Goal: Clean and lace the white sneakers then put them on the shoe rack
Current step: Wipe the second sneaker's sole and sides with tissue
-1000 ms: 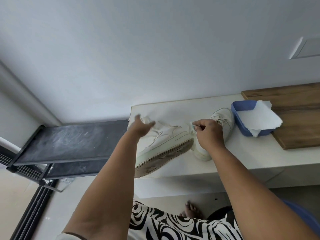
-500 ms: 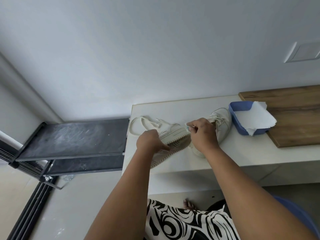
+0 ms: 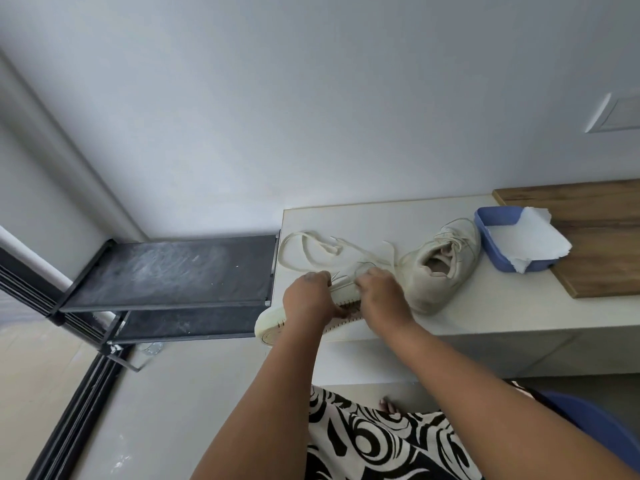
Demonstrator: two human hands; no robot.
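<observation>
Lacing underway: both hands work on the near sneaker (image 3: pixel 277 325), tipped on its side, sole toward the camera, toe past the counter's (image 3: pixel 485 317) corner.
Left hand (image 3: pixel 308 299): fingers curled over the shoe's upper edge, gripping it.
Right hand (image 3: pixel 379 296): closed, apparently pinching the lace (image 3: pixel 304 252); the pinch itself is hidden.
Slack: loose lace loops lie just beyond the grip.
Risk, slip: overhanging shoe may drop if the left hold eases.
Risk, snag: a hard pull could drag the slack into the second sneaker (image 3: pixel 440 271), right of the grip.
Shoe rack (image 3: pixel 166 271): left of the grip, holding no shoes.
</observation>
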